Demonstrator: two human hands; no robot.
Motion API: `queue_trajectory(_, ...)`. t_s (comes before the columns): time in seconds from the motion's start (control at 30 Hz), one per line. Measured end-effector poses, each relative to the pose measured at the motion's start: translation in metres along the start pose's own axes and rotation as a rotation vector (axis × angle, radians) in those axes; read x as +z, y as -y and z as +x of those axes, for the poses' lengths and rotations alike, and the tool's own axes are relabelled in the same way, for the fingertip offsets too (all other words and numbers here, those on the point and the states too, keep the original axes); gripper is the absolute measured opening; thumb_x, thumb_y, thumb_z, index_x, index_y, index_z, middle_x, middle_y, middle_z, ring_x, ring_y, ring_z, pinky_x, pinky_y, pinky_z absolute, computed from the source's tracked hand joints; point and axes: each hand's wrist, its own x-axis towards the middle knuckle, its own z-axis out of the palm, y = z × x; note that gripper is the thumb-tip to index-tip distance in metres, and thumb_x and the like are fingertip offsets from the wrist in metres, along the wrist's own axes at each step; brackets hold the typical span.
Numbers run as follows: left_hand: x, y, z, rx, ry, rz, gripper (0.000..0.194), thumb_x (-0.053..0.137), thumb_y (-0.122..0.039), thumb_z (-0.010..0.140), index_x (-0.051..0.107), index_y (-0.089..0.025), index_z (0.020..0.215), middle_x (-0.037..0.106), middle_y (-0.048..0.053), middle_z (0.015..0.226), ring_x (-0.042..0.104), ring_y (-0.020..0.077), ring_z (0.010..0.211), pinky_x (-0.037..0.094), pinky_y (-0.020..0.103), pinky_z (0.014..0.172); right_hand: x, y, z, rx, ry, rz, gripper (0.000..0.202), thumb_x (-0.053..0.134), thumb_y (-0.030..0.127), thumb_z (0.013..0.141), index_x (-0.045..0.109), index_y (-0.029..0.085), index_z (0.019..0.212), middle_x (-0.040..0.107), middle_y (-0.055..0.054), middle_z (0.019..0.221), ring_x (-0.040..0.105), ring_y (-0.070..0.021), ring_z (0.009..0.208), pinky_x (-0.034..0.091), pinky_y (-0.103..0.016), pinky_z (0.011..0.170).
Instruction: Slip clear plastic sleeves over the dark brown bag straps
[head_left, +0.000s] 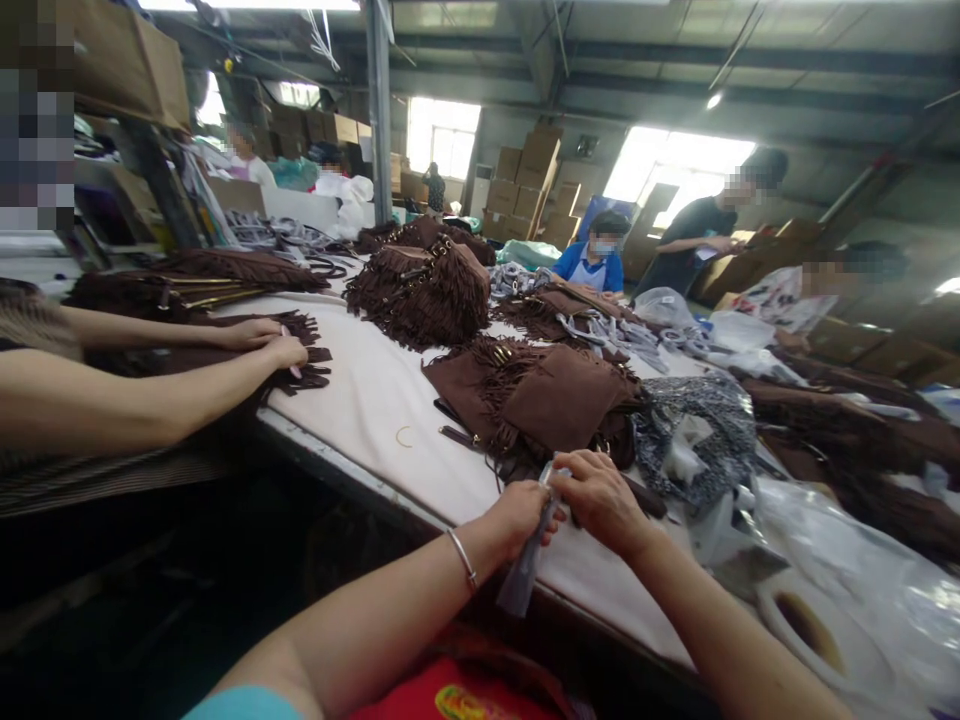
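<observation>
Near the table's front edge my left hand (525,515), with a silver bangle on its wrist, is closed around a wrapped strip (523,578) of greyish translucent material. The lower end of the strip hangs below the fist. My right hand (600,497) pinches the upper end of the same strip, right beside the left hand. Just behind both hands lie brown fringed bags (559,395) with gold-coloured metal parts. A short brown strap (457,435) and a thin curved piece (404,436) rest on the white table cover (360,400).
At the left, a co-worker's hands (274,345) touch brown fringe. More bags (424,280) are piled mid-table. Bubble wrap (697,430), clear plastic (862,550) and a roll (817,630) lie at the right. Several people work farther back, near stacked cartons (525,175).
</observation>
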Motion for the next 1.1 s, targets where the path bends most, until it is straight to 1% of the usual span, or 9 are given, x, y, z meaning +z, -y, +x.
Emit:
queue_trajectory(0.1, -0.007, 0.003, -0.002, 0.177, -0.114, 0.364, 0.026, 0.038, -0.034, 0.088, 0.054, -0.016, 0.081, 0.06, 0.004, 0.07, 0.048, 0.012, 0.052, 0.037, 0.026, 0.051, -0.005, -0.002, 0.016, -0.101, 0.123, 0.021, 0.01, 0.06, 0.021, 0.087, 0.07, 0.024, 0.09, 0.068, -0.005, 0.097, 0.055, -0.0207, 0.095, 0.036, -0.035, 0.086)
queue_trajectory(0.2, -0.015, 0.008, -0.003, 0.33, -0.184, 0.621, 0.021, 0.045, -0.029, 0.084, 0.056, -0.016, 0.073, 0.062, 0.006, 0.072, 0.056, 0.017, 0.068, 0.042, 0.029, 0.065, -0.007, -0.004, 0.027, -0.146, 0.237, 0.07, 0.014, 0.058, 0.016, 0.086, 0.07, 0.023, 0.084, 0.067, -0.005, 0.089, 0.056, -0.0181, 0.089, 0.037, -0.032, 0.083)
queue_trajectory(0.3, -0.017, 0.012, -0.004, 0.437, -0.229, 0.902, 0.02, 0.05, -0.031, 0.083, 0.061, -0.014, 0.085, 0.066, 0.011, 0.082, 0.06, 0.0224, 0.077, 0.044, 0.032, 0.07, -0.006, -0.005, 0.034, -0.114, 0.328, 0.146, 0.017, 0.056, 0.014, 0.084, 0.071, 0.021, 0.078, 0.067, -0.005, 0.082, 0.057, -0.0172, 0.083, 0.04, -0.029, 0.079)
queue_trajectory(0.43, -0.014, 0.011, -0.006, 0.415, -0.182, 1.063, 0.028, 0.043, -0.028, 0.088, 0.064, -0.01, 0.093, 0.067, 0.019, 0.093, 0.063, 0.0282, 0.088, 0.045, 0.037, 0.079, -0.001, -0.002, 0.04, 0.066, 0.36, 0.26, 0.033, 0.058, 0.01, 0.077, 0.071, 0.022, 0.104, 0.068, -0.005, 0.087, 0.061, -0.0175, 0.083, 0.044, -0.026, 0.074)
queue_trajectory(0.5, -0.013, 0.01, -0.006, 0.402, -0.153, 1.064, 0.026, 0.044, -0.024, 0.087, 0.065, -0.009, 0.091, 0.067, 0.021, 0.094, 0.063, 0.0292, 0.09, 0.045, 0.039, 0.082, 0.001, 0.0, 0.043, 0.077, 0.386, 0.291, 0.035, 0.058, 0.007, 0.074, 0.074, 0.024, 0.101, 0.067, -0.004, 0.086, 0.062, -0.0172, 0.081, 0.044, -0.025, 0.072)
queue_trajectory(0.63, -0.014, 0.009, -0.008, 0.237, -0.112, 0.823, 0.024, 0.044, -0.027, 0.087, 0.062, -0.013, 0.079, 0.065, 0.012, 0.074, 0.061, 0.0216, 0.068, 0.048, 0.034, 0.066, 0.008, 0.0, 0.043, 0.073, 0.391, 0.326, 0.024, 0.058, 0.007, 0.073, 0.077, 0.022, 0.077, 0.065, -0.004, 0.076, 0.061, -0.016, 0.072, 0.044, -0.024, 0.066)
queue_trajectory(0.73, -0.018, 0.006, -0.011, 0.069, -0.048, 0.546, 0.022, 0.043, -0.028, 0.088, 0.056, -0.015, 0.075, 0.055, 0.002, 0.063, 0.047, 0.0113, 0.046, 0.039, 0.024, 0.045, 0.012, 0.002, 0.038, 0.117, 0.334, 0.398, 0.022, 0.058, 0.009, 0.074, 0.076, 0.021, 0.072, 0.064, -0.003, 0.073, 0.061, -0.0145, 0.069, 0.043, -0.024, 0.064)
queue_trajectory(0.93, -0.035, -0.008, -0.014, -0.359, 0.294, -0.317, 0.023, 0.046, -0.034, 0.088, 0.052, -0.013, 0.08, 0.04, -0.005, 0.063, 0.024, 0.0021, 0.039, 0.015, 0.013, 0.036, 0.017, 0.012, 0.021, 0.187, 0.145, 0.509, 0.023, 0.055, 0.008, 0.077, 0.071, 0.019, 0.066, 0.061, -0.002, 0.073, 0.058, -0.0111, 0.066, 0.042, -0.022, 0.063)
queue_trajectory(1.1, -0.031, -0.006, -0.013, -0.421, 0.254, -0.286, 0.02, 0.042, -0.028, 0.089, 0.05, -0.013, 0.078, 0.035, -0.006, 0.06, 0.022, 0.0023, 0.039, 0.014, 0.013, 0.037, 0.023, 0.018, 0.011, 0.209, 0.123, 0.506, 0.024, 0.052, 0.007, 0.08, 0.072, 0.018, 0.071, 0.061, -0.002, 0.075, 0.058, -0.0114, 0.068, 0.042, -0.022, 0.066)
